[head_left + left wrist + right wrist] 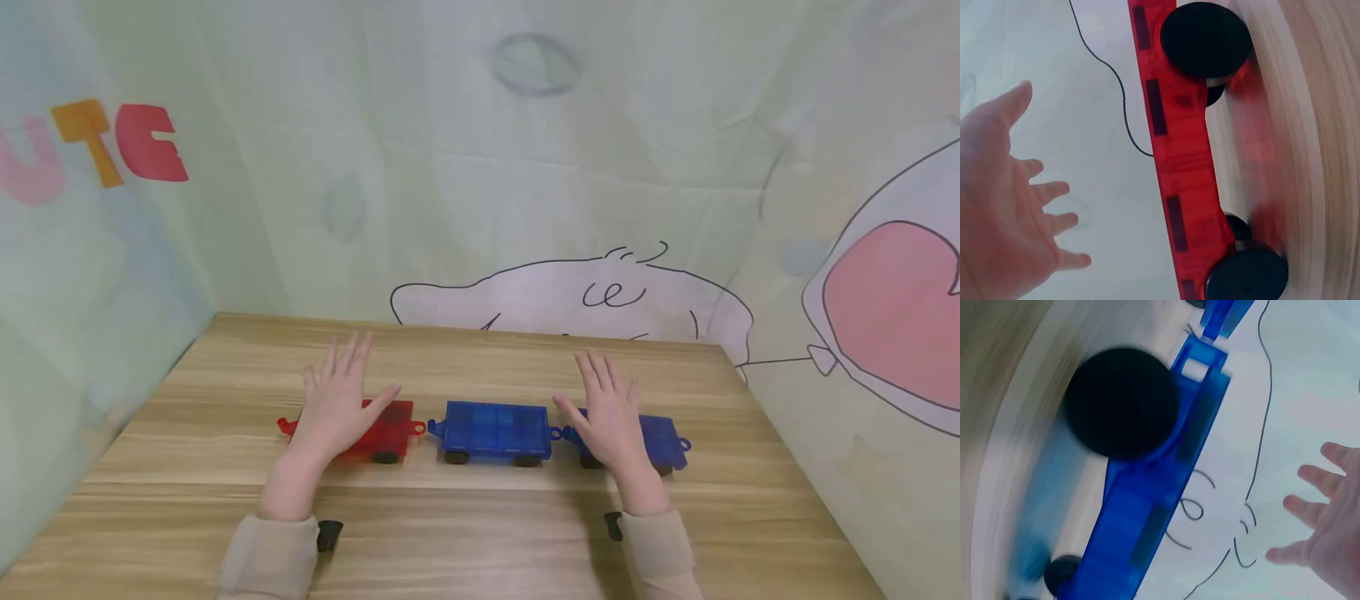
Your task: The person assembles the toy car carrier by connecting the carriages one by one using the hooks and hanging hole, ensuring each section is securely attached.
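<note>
Fingers wide and empty, the left hand hovers above a translucent red plastic wagon at left, the right hand above the rightmost of two translucent blue plastic wagons, aligned on the wood-grain counter apparently so hooks face rings.

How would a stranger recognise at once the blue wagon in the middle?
On the wooden table, look between the red wagon and the rightmost blue wagon. There stands the middle blue wagon, which, in the head view, neither left hand nor right hand overlaps.
</note>
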Tool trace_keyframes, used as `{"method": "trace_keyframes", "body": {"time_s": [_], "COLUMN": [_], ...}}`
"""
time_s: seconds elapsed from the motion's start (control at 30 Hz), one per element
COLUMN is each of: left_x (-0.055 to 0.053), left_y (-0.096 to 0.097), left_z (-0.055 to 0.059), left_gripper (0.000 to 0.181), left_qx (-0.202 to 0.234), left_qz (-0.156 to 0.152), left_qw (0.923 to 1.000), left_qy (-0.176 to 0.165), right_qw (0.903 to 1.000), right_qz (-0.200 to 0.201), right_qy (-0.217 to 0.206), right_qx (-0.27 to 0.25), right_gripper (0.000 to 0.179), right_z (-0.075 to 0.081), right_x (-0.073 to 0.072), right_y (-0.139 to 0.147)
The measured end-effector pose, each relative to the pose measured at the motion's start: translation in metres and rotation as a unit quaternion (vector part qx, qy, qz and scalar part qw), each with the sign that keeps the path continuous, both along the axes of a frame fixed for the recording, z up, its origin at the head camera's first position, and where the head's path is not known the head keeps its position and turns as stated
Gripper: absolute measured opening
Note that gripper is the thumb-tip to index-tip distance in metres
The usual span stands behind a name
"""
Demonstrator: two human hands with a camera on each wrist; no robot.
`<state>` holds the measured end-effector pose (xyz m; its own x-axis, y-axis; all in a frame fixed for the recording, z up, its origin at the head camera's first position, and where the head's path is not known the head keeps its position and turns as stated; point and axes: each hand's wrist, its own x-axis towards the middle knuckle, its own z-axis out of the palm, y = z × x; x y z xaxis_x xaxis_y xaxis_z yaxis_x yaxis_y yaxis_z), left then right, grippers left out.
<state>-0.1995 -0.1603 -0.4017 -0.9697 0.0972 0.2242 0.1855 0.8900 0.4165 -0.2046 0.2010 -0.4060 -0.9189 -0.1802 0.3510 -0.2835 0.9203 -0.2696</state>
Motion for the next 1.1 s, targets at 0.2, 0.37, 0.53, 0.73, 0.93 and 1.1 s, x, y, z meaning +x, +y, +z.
{"method": "trace_keyframes", "body": {"time_s": [0.2,0.37,0.53,0.73,0.93,1.1], "left_x": [0.0,0.001,0.001,0.003,0.004,0.003], "left_y": [-0.007,-0.009,-0.012,-0.016,-0.02,-0.024], "left_z": [-0.002,-0.004,-0.01,-0.016,-0.018,-0.021], "left_gripper": [0.095,0.1,0.11,0.112,0.102,0.098], "left_qx": [0.02,0.019,0.025,0.025,0.026,0.035], "left_qz": [-0.019,-0.053,-0.082,-0.109,-0.137,-0.148], "left_qw": [0.9992,0.9974,0.9934,0.9868,0.9808,0.9772], "left_qy": [-0.029,-0.044,-0.077,-0.117,-0.136,-0.148], "right_qw": [0.9978,0.9899,0.9773,0.9656,0.9593,0.9564], "right_qz": [0.061,0.099,0.128,0.173,0.191,0.196], "right_qy": [-0.011,-0.076,-0.147,-0.179,-0.197,-0.205], "right_qx": [-0.025,-0.068,-0.085,-0.075,-0.07,-0.067], "right_gripper": [0.078,0.084,0.087,0.092,0.093,0.095], "right_z": [0.0,-0.003,-0.009,-0.02,-0.022,-0.025], "right_x": [-0.005,-0.009,-0.011,-0.011,-0.011,-0.012], "right_y": [-0.019,-0.035,-0.047,-0.051,-0.05,-0.048]}}
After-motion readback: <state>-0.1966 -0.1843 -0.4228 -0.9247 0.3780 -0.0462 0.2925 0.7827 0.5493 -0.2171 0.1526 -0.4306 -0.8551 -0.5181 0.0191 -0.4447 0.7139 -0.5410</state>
